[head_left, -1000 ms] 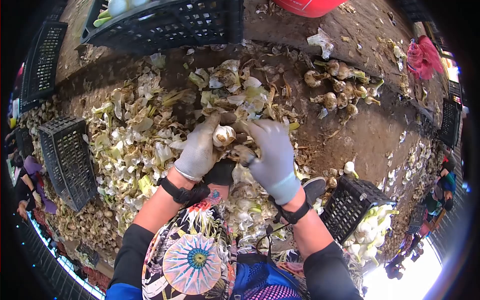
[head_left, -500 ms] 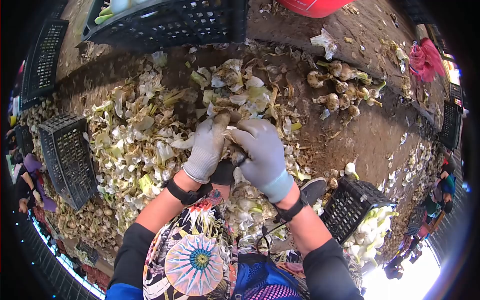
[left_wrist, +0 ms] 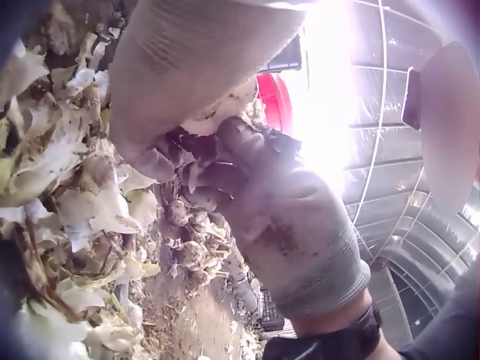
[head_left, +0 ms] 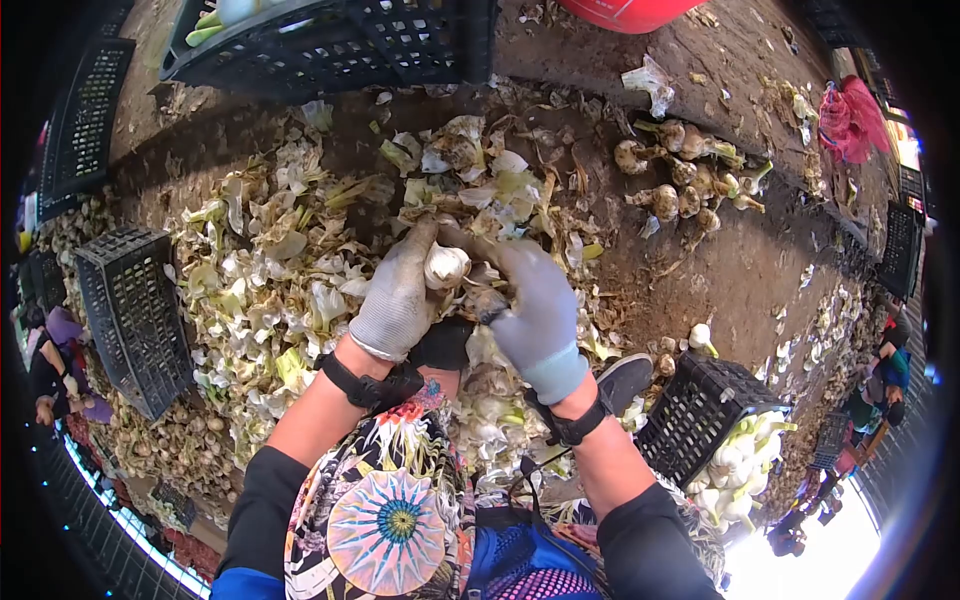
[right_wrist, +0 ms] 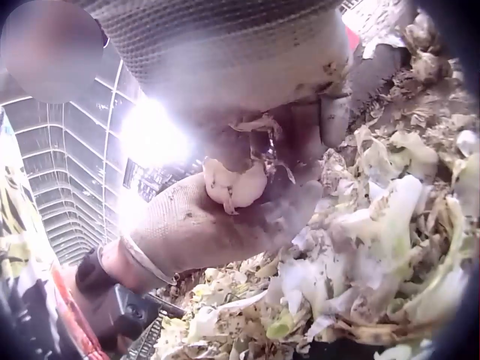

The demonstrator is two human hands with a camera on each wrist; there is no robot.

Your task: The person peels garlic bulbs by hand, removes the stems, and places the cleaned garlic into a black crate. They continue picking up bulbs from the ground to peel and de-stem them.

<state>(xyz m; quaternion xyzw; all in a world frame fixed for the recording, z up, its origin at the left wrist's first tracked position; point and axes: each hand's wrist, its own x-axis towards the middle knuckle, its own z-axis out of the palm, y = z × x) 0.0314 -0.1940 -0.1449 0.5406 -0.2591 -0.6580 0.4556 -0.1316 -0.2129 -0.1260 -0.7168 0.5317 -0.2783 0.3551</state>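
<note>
A white garlic bulb (head_left: pixel 446 268) with some brownish skin is gripped by the gloved left hand (head_left: pixel 396 300), thumb and fingers around it. Close on its right, the gloved right hand (head_left: pixel 540 315) has its fingers curled at the bulb's stem side; something dark, too unclear to name, shows under its palm. In the right wrist view the bulb (right_wrist: pixel 234 184) lies against the left hand (right_wrist: pixel 217 225), and thin torn skin (right_wrist: pixel 279 154) hangs by the right hand's fingers. The left wrist view shows the right hand (left_wrist: pixel 281 225) pinching papery skin near the bulb, which is partly hidden.
Peeled skins (head_left: pixel 270 250) cover the ground on the left. Unpeeled bulbs (head_left: pixel 690 180) lie at the upper right. A crate of white garlic (head_left: pixel 700 415) stands right of the legs, another crate (head_left: pixel 135 310) at left, a large one (head_left: pixel 340 55) ahead, beside a red tub (head_left: pixel 635 12).
The hands came together over the bulb, then moved slightly apart. The bulb shows again in the left hand and looks whiter, with less brown skin than a second ago.
</note>
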